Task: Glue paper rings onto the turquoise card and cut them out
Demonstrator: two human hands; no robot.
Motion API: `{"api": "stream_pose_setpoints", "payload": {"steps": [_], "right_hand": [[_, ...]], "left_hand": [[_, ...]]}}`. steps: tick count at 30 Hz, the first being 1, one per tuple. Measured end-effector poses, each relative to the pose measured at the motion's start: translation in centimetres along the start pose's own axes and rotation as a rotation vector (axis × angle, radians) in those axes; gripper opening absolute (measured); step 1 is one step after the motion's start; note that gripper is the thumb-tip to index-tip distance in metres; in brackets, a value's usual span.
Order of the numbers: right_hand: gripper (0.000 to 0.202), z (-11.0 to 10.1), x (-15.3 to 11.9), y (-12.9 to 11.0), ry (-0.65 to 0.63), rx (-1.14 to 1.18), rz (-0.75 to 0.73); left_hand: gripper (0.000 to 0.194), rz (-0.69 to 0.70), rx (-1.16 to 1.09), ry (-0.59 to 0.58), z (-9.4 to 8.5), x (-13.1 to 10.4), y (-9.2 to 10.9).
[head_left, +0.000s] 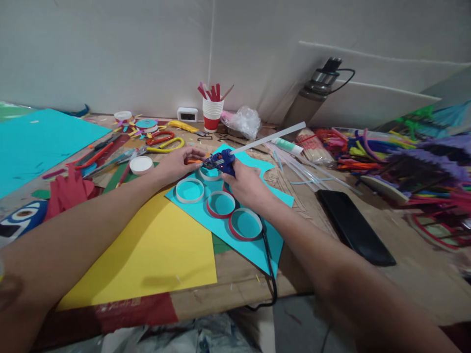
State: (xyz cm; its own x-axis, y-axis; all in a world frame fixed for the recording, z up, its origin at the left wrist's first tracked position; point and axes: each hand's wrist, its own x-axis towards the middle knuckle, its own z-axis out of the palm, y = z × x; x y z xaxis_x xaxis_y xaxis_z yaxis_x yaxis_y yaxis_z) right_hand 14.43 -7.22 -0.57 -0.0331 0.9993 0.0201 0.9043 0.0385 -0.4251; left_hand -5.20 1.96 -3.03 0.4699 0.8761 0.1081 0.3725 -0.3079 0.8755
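Observation:
My right hand [245,181] is wrapped around a blue hot glue gun [222,161], with a long translucent glue stick [272,137] standing out of its back. The gun's nozzle points left, over the far paper ring [211,175]. My left hand [184,162] is beside that ring, fingers stretched out and parted; whether a fingertip touches the rim I cannot tell. An orange item [193,161] shows between its fingers. On the turquoise paper [253,255] stand more rings: a white one [189,201] and red-and-white ones [221,214]. Another is partly hidden behind my right hand.
Yellow paper [165,255] lies in front. Yellow-handled scissors [171,145], a yellow cutter [182,126] and a paper cup [212,115] are behind. At right are a black phone-like slab [353,225], a bottle [309,100] and pipe cleaners [364,147]. A cord [272,274] hangs over the edge.

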Motion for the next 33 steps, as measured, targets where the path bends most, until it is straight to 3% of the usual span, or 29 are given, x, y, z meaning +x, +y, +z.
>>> {"api": "stream_pose_setpoints", "payload": {"steps": [10,28,33], "right_hand": [[0.023,-0.1,-0.3,0.0,0.034,-0.049,0.018],[0.025,0.3,-0.1,-0.2,0.026,-0.075,0.01],[0.026,0.1,0.0,0.1,0.038,-0.117,0.058]], "left_hand": [[0.025,-0.018,0.045,0.029,0.2,-0.4,0.9],[0.031,0.053,-0.007,-0.005,0.0,0.1,-0.5],[0.031,0.033,0.054,0.019,0.0,-0.1,-0.1]]}}
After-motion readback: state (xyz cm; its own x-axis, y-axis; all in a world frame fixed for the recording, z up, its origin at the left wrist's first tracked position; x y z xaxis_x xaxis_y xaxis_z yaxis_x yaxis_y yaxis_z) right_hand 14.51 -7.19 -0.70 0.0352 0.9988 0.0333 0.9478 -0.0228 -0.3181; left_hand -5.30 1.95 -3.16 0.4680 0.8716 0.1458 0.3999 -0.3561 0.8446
